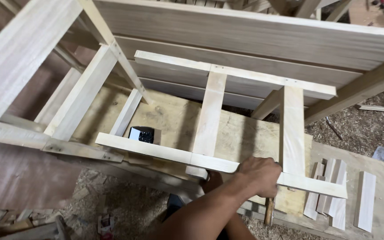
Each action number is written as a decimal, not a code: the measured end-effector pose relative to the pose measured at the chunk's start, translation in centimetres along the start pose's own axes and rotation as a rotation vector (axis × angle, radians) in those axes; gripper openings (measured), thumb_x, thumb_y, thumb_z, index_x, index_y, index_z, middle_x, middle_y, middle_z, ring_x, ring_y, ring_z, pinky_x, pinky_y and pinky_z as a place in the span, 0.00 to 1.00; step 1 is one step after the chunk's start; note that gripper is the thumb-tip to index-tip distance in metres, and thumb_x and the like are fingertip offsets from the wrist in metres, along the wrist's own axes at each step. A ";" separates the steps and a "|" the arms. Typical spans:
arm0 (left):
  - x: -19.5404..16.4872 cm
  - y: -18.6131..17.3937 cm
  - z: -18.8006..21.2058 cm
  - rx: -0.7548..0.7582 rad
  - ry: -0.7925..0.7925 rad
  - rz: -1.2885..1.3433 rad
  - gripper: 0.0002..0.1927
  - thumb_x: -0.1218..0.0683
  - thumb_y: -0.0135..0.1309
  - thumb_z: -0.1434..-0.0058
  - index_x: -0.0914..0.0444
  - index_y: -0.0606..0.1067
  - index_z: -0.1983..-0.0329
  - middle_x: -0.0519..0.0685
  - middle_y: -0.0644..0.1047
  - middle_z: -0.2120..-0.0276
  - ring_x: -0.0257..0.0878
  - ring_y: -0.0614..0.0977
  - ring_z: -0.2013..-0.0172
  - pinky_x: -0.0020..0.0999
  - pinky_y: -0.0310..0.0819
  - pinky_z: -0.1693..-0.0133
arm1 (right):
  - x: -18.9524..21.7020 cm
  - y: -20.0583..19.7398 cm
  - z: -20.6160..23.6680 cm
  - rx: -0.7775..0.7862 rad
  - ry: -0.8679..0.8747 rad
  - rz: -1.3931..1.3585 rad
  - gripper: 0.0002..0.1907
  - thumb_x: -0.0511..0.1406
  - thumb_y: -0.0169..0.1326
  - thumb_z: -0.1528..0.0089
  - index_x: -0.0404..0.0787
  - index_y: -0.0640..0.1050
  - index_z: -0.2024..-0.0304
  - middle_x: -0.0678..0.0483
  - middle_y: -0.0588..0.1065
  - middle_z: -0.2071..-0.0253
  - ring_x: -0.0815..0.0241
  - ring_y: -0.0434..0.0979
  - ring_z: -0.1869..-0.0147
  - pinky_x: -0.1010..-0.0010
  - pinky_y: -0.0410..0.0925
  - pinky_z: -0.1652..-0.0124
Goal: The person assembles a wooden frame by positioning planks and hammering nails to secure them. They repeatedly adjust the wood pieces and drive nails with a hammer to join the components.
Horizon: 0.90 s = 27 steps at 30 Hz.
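One hand (pixel 259 175) in view, reaching up from bottom centre, fingers curled shut over the near rail of the pale bare-wood ladder-shaped frame (pixel 210 115); can't tell from the forearm whether it's left or right, reads more like the right, and the other hand is out of view. Grip is closed on the rail's edge, between the middle and right cross slats. A brown wooden tool handle (pixel 270 211) pokes out just below the hand; can't tell if anything holds it. Frame: two long rails, three cross slats, unfinished light wood, lying flat and slightly skewed on the yellowish plywood bench top (pixel 241 135). Through the frame's left bay, a small black-and-white box (pixel 141 134) sits on the bench. Larger pale wood furniture frame (pixel 45 71) stands at left, broad planks (pixel 254 35) behind. Loose short wood slats (pixel 334 195) lie to the right of the hand on the bench. Sawdust and shavings (pixel 365 129) cover the floor.
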<state>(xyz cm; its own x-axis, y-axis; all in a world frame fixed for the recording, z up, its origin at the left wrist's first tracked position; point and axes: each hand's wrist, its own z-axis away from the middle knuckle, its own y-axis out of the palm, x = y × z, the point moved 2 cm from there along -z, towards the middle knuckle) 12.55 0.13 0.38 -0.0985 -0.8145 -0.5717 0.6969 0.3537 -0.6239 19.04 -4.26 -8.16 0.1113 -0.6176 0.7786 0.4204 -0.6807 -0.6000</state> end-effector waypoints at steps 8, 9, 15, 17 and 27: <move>1.2 2.9 -1.3 -0.050 0.087 -0.026 0.06 0.62 0.59 0.56 0.69 0.80 0.74 0.54 0.78 0.71 0.43 0.80 0.75 0.43 0.83 0.68 | -7.3 2.2 1.2 0.200 0.330 -0.959 0.13 0.37 0.49 0.28 0.33 0.74 0.49 0.57 0.68 0.66 0.64 0.65 0.64 0.72 0.65 0.62; 1.3 3.1 -1.4 -0.074 0.101 -0.032 0.06 0.62 0.60 0.57 0.69 0.80 0.74 0.54 0.77 0.70 0.44 0.80 0.74 0.44 0.82 0.67 | -7.8 2.4 1.4 0.212 0.373 -0.922 0.13 0.37 0.48 0.28 0.33 0.74 0.49 0.57 0.68 0.66 0.65 0.65 0.64 0.72 0.65 0.62; 1.6 3.6 -1.7 -0.054 0.124 -0.043 0.08 0.61 0.59 0.55 0.69 0.80 0.71 0.55 0.80 0.72 0.44 0.82 0.76 0.41 0.85 0.69 | -8.9 2.6 1.9 0.238 0.536 -0.852 0.13 0.38 0.47 0.29 0.35 0.75 0.49 0.56 0.69 0.64 0.66 0.66 0.63 0.74 0.66 0.60; 1.8 3.7 -1.6 -0.059 0.130 -0.074 0.08 0.61 0.59 0.55 0.69 0.81 0.72 0.55 0.80 0.73 0.44 0.83 0.76 0.41 0.84 0.69 | -9.1 3.1 2.2 0.243 0.566 -0.839 0.13 0.39 0.46 0.29 0.36 0.75 0.49 0.56 0.70 0.64 0.66 0.66 0.63 0.74 0.66 0.60; 1.9 5.0 -1.9 -0.093 0.126 -0.102 0.15 0.64 0.57 0.55 0.72 0.80 0.61 0.55 0.76 0.72 0.41 0.78 0.79 0.37 0.82 0.77 | -11.7 0.5 1.5 0.244 0.684 -0.882 0.15 0.41 0.43 0.29 0.39 0.75 0.49 0.56 0.71 0.62 0.68 0.68 0.62 0.75 0.68 0.58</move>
